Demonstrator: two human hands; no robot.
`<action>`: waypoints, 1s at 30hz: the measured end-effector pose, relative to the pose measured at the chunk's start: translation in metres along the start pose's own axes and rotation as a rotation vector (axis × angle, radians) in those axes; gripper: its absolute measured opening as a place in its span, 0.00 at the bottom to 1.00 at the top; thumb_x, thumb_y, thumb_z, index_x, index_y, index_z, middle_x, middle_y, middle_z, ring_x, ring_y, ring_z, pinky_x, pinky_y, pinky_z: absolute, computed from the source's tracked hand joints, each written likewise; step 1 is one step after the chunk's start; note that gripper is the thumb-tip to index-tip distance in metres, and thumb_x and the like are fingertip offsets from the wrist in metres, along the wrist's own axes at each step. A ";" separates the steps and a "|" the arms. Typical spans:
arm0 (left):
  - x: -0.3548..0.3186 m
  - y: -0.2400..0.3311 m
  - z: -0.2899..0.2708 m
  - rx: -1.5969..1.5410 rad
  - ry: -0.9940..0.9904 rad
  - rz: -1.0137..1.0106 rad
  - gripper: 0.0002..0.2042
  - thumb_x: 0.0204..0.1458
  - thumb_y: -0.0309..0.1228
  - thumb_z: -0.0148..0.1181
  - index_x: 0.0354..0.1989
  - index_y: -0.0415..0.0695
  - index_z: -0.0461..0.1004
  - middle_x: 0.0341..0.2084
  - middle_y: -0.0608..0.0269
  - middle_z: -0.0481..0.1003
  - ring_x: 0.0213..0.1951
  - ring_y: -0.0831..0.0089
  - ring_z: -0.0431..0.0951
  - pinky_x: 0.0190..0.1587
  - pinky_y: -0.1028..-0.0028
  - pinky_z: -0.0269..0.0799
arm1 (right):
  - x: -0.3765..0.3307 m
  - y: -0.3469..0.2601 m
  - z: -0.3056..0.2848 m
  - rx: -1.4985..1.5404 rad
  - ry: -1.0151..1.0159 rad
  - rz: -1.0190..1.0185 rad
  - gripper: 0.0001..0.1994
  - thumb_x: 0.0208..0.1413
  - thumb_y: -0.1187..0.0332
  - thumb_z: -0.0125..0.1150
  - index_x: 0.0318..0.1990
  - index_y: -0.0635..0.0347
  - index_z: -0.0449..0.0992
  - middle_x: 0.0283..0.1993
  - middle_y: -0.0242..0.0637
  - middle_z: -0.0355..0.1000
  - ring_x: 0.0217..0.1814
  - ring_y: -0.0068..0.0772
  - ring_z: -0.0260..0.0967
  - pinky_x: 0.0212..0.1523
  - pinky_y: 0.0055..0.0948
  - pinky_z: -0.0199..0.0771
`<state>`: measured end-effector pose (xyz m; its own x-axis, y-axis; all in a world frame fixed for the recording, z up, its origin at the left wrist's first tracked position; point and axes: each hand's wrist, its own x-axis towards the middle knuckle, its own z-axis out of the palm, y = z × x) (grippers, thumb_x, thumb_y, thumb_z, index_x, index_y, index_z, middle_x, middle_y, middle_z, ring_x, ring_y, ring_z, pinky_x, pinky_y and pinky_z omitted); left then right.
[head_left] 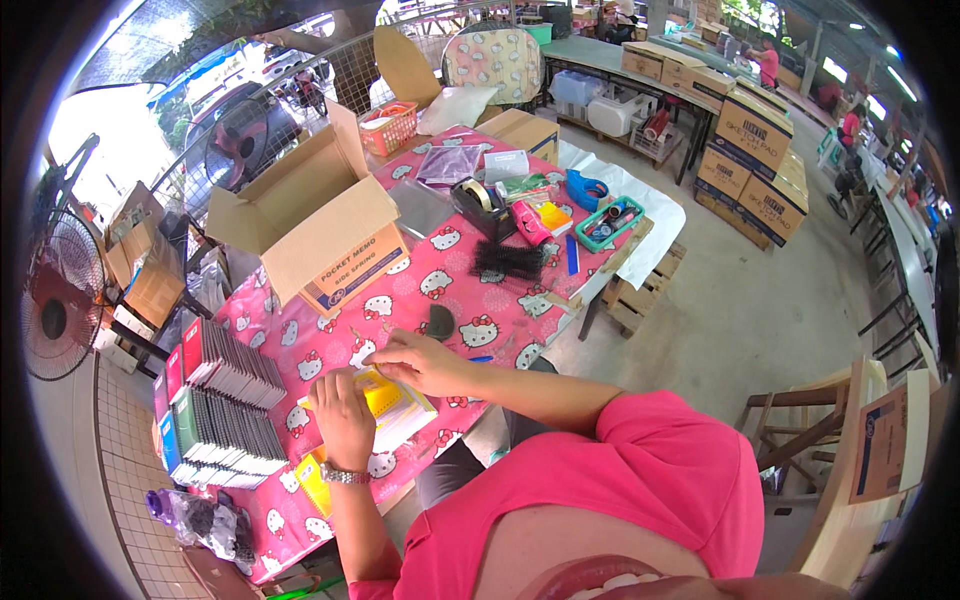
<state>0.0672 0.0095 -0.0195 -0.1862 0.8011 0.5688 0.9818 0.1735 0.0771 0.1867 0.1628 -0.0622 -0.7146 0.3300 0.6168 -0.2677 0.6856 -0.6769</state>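
A small notebook with a yellow cover and white pages [408,412] lies on the table right in front of me. My left hand [342,408], with a metal watch on the wrist, curls its fingers over the notebook's left upper edge. At the top edge my right hand [415,362] has thumb and forefinger pinched together; whatever is between them is too small to make out. Another yellow notebook [314,483] lies beside my left wrist, partly hidden by it. A blue pen-like thing [481,359] and a dark rounded piece [438,323] lie beyond my right forearm.
Stacks of notebooks [225,410] stand at the left. Behind them is an open cardboard box [320,235]. Black wire coils [507,262], a tape dispenser [480,205] and a green tray of tools [612,222] occupy the far right part of the pink-covered table [330,350]. A fan [62,300] stands left.
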 end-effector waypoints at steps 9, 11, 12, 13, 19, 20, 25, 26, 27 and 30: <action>0.004 0.005 -0.010 -0.192 0.064 -0.022 0.06 0.48 0.23 0.60 0.34 0.41 0.74 0.28 0.55 0.74 0.35 0.55 0.72 0.44 0.61 0.62 | 0.017 -0.009 -0.018 -0.120 -0.038 -0.302 0.12 0.48 0.79 0.60 0.42 0.58 0.78 0.42 0.33 0.73 0.45 0.39 0.71 0.46 0.36 0.72; 0.002 0.005 -0.010 -0.187 0.046 -0.032 0.05 0.48 0.23 0.60 0.34 0.41 0.74 0.27 0.55 0.74 0.35 0.55 0.72 0.42 0.61 0.62 | 0.014 -0.011 -0.021 -0.155 -0.035 -0.326 0.13 0.47 0.79 0.60 0.42 0.57 0.77 0.42 0.33 0.73 0.46 0.40 0.71 0.46 0.36 0.72; 0.001 0.003 -0.010 -0.187 0.029 -0.028 0.06 0.47 0.24 0.61 0.35 0.42 0.74 0.28 0.56 0.74 0.35 0.56 0.72 0.42 0.62 0.61 | 0.012 -0.010 -0.021 -0.151 -0.044 -0.314 0.13 0.47 0.80 0.60 0.42 0.57 0.77 0.42 0.33 0.73 0.46 0.40 0.70 0.46 0.36 0.72; 0.001 0.004 -0.009 -0.175 0.024 -0.024 0.06 0.47 0.24 0.60 0.35 0.42 0.73 0.29 0.56 0.74 0.35 0.56 0.72 0.43 0.61 0.61 | 0.009 -0.008 -0.021 -0.148 -0.053 -0.303 0.13 0.47 0.80 0.60 0.42 0.57 0.77 0.42 0.32 0.73 0.46 0.40 0.70 0.46 0.37 0.71; 0.002 0.014 -0.009 -0.054 0.022 -0.003 0.07 0.48 0.26 0.59 0.36 0.42 0.71 0.31 0.57 0.74 0.36 0.57 0.72 0.43 0.60 0.61 | 0.007 -0.015 -0.018 0.105 0.032 -0.252 0.14 0.48 0.81 0.61 0.43 0.55 0.77 0.41 0.34 0.72 0.45 0.38 0.71 0.43 0.34 0.73; 0.002 0.014 -0.007 -0.054 0.027 0.020 0.07 0.50 0.27 0.58 0.36 0.42 0.70 0.30 0.58 0.74 0.35 0.57 0.72 0.43 0.60 0.60 | 0.004 -0.017 -0.018 0.073 0.028 -0.255 0.14 0.48 0.81 0.60 0.43 0.55 0.78 0.41 0.34 0.71 0.45 0.38 0.71 0.42 0.33 0.73; 0.000 0.016 -0.002 -0.076 0.028 -0.027 0.05 0.51 0.28 0.58 0.35 0.44 0.71 0.30 0.59 0.74 0.35 0.58 0.72 0.43 0.61 0.60 | 0.002 -0.012 -0.025 0.023 -0.022 -0.277 0.14 0.51 0.80 0.60 0.45 0.55 0.77 0.40 0.37 0.71 0.43 0.39 0.72 0.40 0.32 0.73; -0.002 0.015 -0.005 -0.068 0.015 -0.048 0.05 0.52 0.29 0.58 0.35 0.44 0.71 0.30 0.59 0.74 0.36 0.58 0.72 0.43 0.61 0.61 | 0.004 -0.012 -0.025 0.096 -0.065 -0.227 0.13 0.52 0.77 0.61 0.45 0.57 0.77 0.40 0.39 0.71 0.42 0.43 0.73 0.39 0.34 0.73; -0.006 0.013 -0.005 -0.066 0.018 -0.036 0.06 0.51 0.29 0.58 0.36 0.44 0.71 0.31 0.59 0.75 0.36 0.58 0.72 0.44 0.61 0.61 | 0.003 -0.013 -0.022 0.073 -0.110 -0.114 0.13 0.52 0.76 0.62 0.45 0.58 0.76 0.41 0.39 0.71 0.43 0.44 0.73 0.41 0.36 0.73; -0.007 0.011 -0.009 -0.047 0.027 -0.033 0.10 0.51 0.30 0.59 0.41 0.45 0.71 0.33 0.58 0.76 0.39 0.58 0.73 0.47 0.59 0.60 | 0.008 -0.026 -0.023 -0.037 -0.236 0.055 0.14 0.52 0.72 0.63 0.48 0.60 0.73 0.44 0.42 0.71 0.46 0.47 0.72 0.44 0.40 0.73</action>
<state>0.0798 0.0007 -0.0153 -0.2183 0.7795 0.5872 0.9759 0.1718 0.1347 0.2030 0.1623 -0.0300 -0.8597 0.2101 0.4657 -0.2035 0.6952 -0.6894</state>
